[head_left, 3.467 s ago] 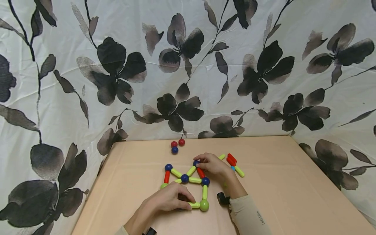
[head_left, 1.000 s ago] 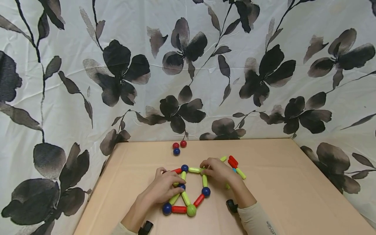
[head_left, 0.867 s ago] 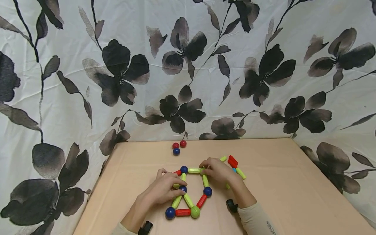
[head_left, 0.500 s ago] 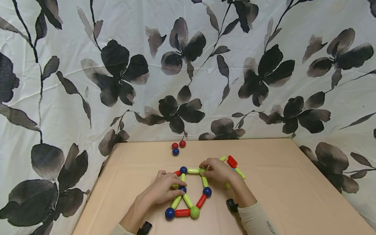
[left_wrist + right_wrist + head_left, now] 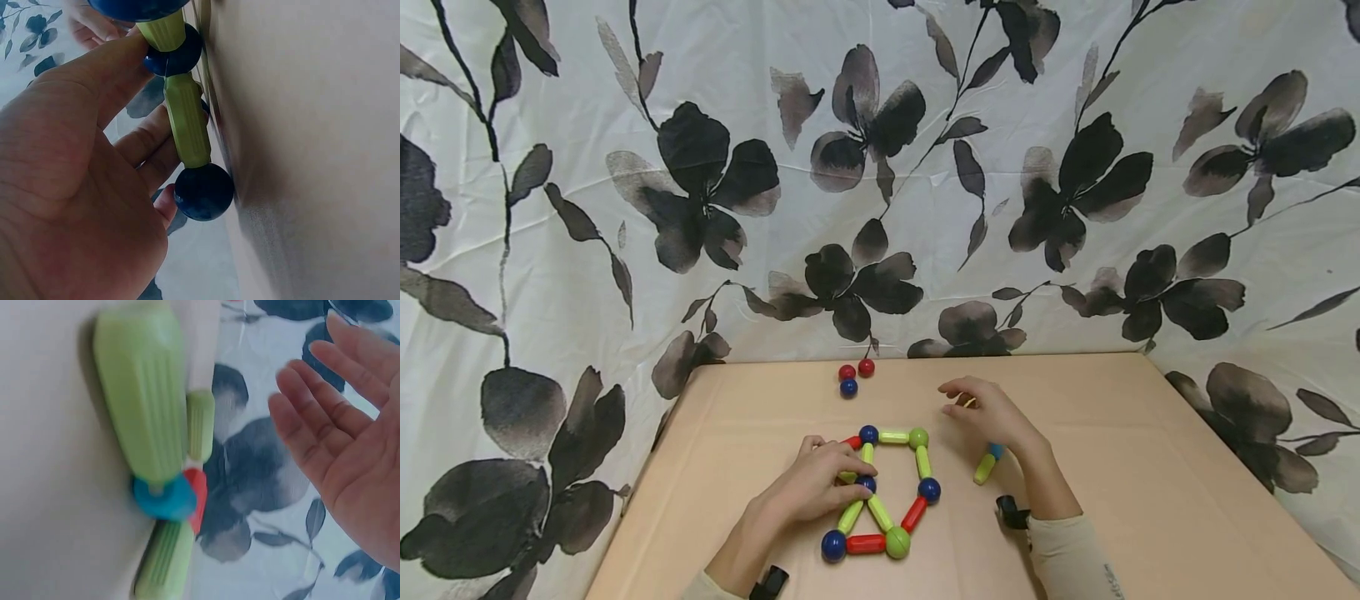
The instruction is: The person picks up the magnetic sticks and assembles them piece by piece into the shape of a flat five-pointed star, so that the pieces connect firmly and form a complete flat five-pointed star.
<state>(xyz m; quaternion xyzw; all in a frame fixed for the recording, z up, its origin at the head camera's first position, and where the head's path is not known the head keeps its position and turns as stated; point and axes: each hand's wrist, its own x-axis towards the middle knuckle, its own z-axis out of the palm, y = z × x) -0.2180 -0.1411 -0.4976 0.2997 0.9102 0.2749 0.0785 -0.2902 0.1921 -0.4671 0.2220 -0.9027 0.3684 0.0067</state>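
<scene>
A frame of magnetic rods and balls lies on the table, with green and red rods joined by blue and green balls. My left hand (image 5: 816,483) pinches a blue ball (image 5: 866,483) at its middle between thumb and fingers; in the left wrist view a green rod (image 5: 187,122) runs from that ball to another blue ball (image 5: 204,192). The green ball (image 5: 918,437) at the far right corner is untouched. Over the loose rods hovers my right hand (image 5: 1000,421), its fingers extended and holding nothing in the right wrist view. It hides most of those rods in the head view.
Near the right hand lie a green rod (image 5: 983,469), a blue piece (image 5: 164,499) and a red rod (image 5: 197,490). Two red balls (image 5: 847,372) and a blue ball (image 5: 848,388) sit by the table's back edge. A floral cloth (image 5: 737,317) hangs behind.
The frame was turned during the earlier frames. Since half a second ago, my right hand has let go of the green corner ball and moved right and away to the loose rods. The left hand stays put.
</scene>
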